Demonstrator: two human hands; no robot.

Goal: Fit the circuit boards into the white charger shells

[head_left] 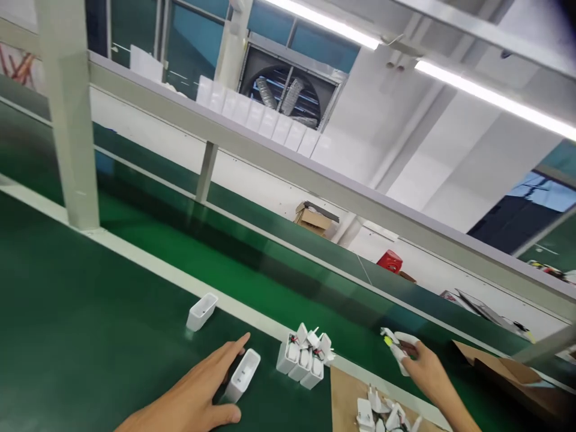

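My left hand (pixel 204 384) is at the lower middle with thumb and forefinger spread. A white open-topped plastic charger casing (pixel 244 373) stands between their tips; whether the fingers touch it is unclear. Another white casing (pixel 202 312) stands farther back on the green tabletop (pixel 112 324). To the right, a tight group of white casings (pixel 300 366) stands upright with small white parts and wires sticking out of their tops. My right hand (pixel 420 365) is closed around a white charger casing (pixel 400 354) with a bright yellow bit on it, held over the green conveyor belt.
Loose white plug parts (pixel 382 417) lie on a cardboard sheet (pixel 341 399) at the front. A cardboard box (pixel 508 378) stands at the right. Beyond the pale table edge runs the green belt (pixel 252 270). A post (pixel 72 120) and shelf rail (pixel 270 150) cross above.
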